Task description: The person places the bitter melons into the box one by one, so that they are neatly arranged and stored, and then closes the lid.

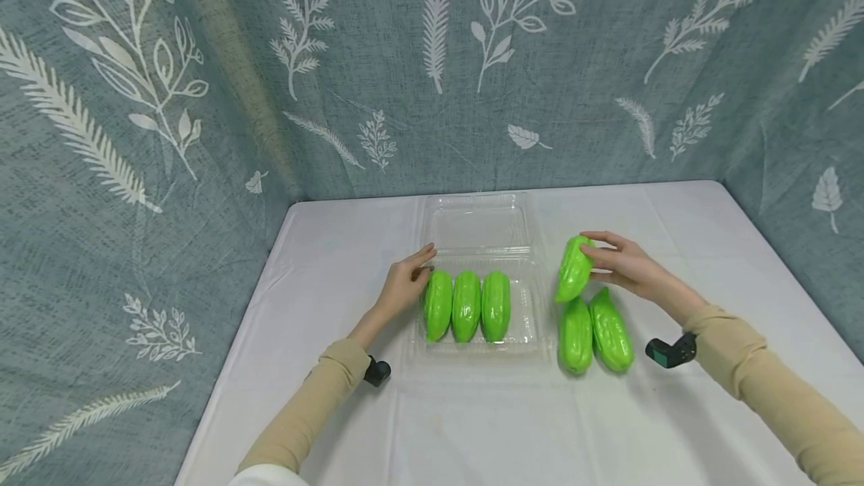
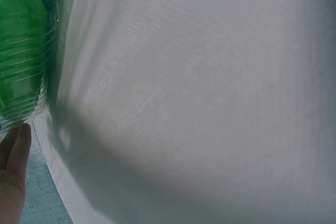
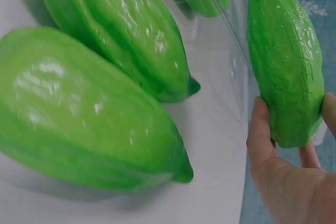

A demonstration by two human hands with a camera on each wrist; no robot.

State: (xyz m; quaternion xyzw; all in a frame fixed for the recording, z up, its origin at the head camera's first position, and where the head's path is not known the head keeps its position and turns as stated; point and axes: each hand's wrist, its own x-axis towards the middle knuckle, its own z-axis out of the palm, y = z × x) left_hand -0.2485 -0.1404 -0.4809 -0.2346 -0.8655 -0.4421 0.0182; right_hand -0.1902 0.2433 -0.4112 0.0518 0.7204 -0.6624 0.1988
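Observation:
My right hand [image 1: 624, 265] holds a bright green ridged gourd [image 1: 575, 268] between thumb and fingers, gripping its blunt end in the right wrist view. It is raised, its pointed tip tilted down. Below it on the table lie two similar gourds, a left one [image 1: 576, 336] and a right one [image 1: 611, 331]. To the left stands an open clear plastic box [image 1: 526, 313] with three gourds in a row, among them a middle one [image 1: 466, 306]. My left hand [image 1: 403, 280] is at the box's upper left corner, its fairly straight fingers [image 2: 20, 148] touching the clear wall.
The box's clear lid [image 1: 479, 222] lies folded back toward the rear. A white cloth [image 1: 472, 418] covers the table. Blue-grey curtains [image 1: 398, 43] with white leaf patterns hang behind and at both sides. Wrist cameras are strapped near both cuffs.

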